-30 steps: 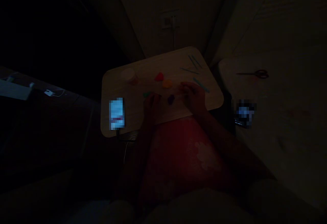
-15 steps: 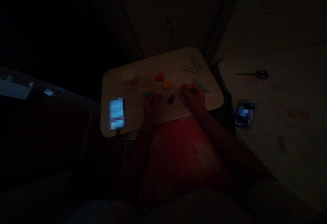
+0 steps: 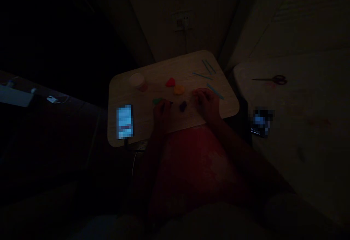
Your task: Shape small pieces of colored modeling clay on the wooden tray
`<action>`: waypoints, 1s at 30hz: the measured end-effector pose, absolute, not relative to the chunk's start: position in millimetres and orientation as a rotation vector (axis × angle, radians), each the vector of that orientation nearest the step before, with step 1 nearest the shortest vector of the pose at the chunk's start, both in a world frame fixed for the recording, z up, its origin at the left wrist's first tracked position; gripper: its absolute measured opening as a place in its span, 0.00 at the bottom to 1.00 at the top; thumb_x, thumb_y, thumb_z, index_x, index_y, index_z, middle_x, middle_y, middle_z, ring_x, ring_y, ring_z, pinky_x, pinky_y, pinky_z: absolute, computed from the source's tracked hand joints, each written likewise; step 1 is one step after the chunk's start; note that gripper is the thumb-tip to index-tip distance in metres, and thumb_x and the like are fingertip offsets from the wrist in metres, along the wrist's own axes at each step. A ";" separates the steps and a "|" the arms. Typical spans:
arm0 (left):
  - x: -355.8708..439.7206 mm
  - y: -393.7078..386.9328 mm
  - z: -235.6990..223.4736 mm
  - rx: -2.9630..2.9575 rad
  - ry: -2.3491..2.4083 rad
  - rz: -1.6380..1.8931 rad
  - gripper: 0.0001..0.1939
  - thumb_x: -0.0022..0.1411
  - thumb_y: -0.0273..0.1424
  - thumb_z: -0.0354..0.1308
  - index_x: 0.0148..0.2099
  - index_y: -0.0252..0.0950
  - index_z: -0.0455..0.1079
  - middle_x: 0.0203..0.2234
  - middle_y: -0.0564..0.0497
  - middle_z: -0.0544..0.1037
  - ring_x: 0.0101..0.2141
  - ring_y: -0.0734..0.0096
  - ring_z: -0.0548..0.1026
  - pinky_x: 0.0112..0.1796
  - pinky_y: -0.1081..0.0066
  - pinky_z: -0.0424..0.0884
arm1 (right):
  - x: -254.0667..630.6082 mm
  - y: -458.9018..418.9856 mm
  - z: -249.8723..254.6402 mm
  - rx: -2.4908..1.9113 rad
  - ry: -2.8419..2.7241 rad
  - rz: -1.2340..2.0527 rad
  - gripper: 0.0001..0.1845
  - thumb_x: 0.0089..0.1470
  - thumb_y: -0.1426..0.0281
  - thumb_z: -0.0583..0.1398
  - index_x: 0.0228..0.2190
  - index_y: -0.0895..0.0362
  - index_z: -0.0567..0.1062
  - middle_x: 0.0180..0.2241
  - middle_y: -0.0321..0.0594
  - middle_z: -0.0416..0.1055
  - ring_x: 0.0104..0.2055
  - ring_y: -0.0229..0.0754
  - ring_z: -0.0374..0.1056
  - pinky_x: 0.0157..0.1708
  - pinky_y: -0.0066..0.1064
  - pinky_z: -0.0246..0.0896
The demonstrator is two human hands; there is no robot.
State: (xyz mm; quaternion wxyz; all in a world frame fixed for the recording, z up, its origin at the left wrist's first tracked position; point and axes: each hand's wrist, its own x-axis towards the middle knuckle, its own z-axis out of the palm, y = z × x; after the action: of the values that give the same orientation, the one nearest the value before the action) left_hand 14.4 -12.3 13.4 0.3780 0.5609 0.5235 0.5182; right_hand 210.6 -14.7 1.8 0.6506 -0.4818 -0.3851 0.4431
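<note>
The light is very dim. My left hand (image 3: 162, 113) rests low over the small table (image 3: 120, 86), its fingers curled together beside a green lump (image 3: 156, 101). A tiny dark bit shows at its fingertips. My right hand (image 3: 210, 105) is at the table's right part, thumb and fingers bent together; a reddish-pink patch shows at the fingertips, but what they hold is too dark to make out. Between the hands lies a dark purple lump (image 3: 183, 106). Beyond it sit an orange lump (image 3: 179, 89) and a red lump (image 3: 170, 82), which look like modelling clay.
Several thin blue-green sticks (image 3: 202, 76) lie at the back right, one wider strip (image 3: 215, 91) by my right hand. A lidded tub (image 3: 137, 81) stands back left, a lit phone (image 3: 125, 122) front left. Scissors (image 3: 279, 80) lie on the pale surface to the right.
The picture is a little darker. My right hand's fingers have shifted slightly around the pinkish patch; my left hand has barely moved. The lumps and sticks stay in place.
</note>
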 end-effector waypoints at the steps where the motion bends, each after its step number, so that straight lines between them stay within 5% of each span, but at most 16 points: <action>1: 14.5 -12.4 13.2 1.431 1.344 1.326 0.20 0.66 0.45 0.60 0.28 0.37 0.67 0.22 0.54 0.67 0.27 0.73 0.67 0.31 0.74 0.66 | 210.7 -14.4 1.2 -1.085 -0.879 1.006 0.18 0.55 0.51 0.66 0.36 0.52 0.78 0.30 0.36 0.76 0.25 0.36 0.69 0.23 0.29 0.65; 8: 13.9 -11.7 11.2 1.458 1.332 1.319 0.19 0.67 0.45 0.58 0.29 0.38 0.69 0.23 0.53 0.69 0.28 0.72 0.68 0.32 0.73 0.66 | 212.5 -16.3 3.4 -1.066 -0.940 0.989 0.18 0.56 0.53 0.65 0.43 0.51 0.80 0.37 0.40 0.80 0.34 0.42 0.76 0.31 0.33 0.73; 17: 13.7 -13.0 15.7 1.476 1.353 1.306 0.19 0.67 0.45 0.58 0.28 0.38 0.66 0.22 0.54 0.68 0.28 0.72 0.67 0.32 0.72 0.66 | 208.6 -13.6 2.7 -1.136 -0.881 0.971 0.13 0.44 0.60 0.72 0.30 0.53 0.79 0.38 0.39 0.80 0.32 0.39 0.75 0.28 0.30 0.71; 23: 14.4 -11.9 14.0 1.445 1.353 1.301 0.18 0.66 0.43 0.58 0.28 0.38 0.66 0.22 0.54 0.67 0.28 0.72 0.68 0.31 0.73 0.65 | 209.0 -13.6 -1.1 -1.133 -0.870 0.996 0.16 0.54 0.52 0.67 0.31 0.53 0.79 0.26 0.35 0.76 0.25 0.38 0.71 0.25 0.31 0.68; 30: 13.7 -12.0 11.8 1.454 1.356 1.291 0.17 0.68 0.41 0.56 0.29 0.38 0.66 0.22 0.55 0.67 0.27 0.74 0.67 0.30 0.73 0.64 | 211.1 -12.2 -3.2 -1.091 -0.893 1.009 0.21 0.59 0.48 0.62 0.33 0.53 0.79 0.27 0.35 0.75 0.22 0.37 0.68 0.23 0.30 0.64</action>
State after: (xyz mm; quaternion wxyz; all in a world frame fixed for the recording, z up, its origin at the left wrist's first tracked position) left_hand 13.7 -12.0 11.8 0.3759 0.5684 0.5301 0.5046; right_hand 211.1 -12.2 -3.2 0.6474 -0.4795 -0.3926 0.4436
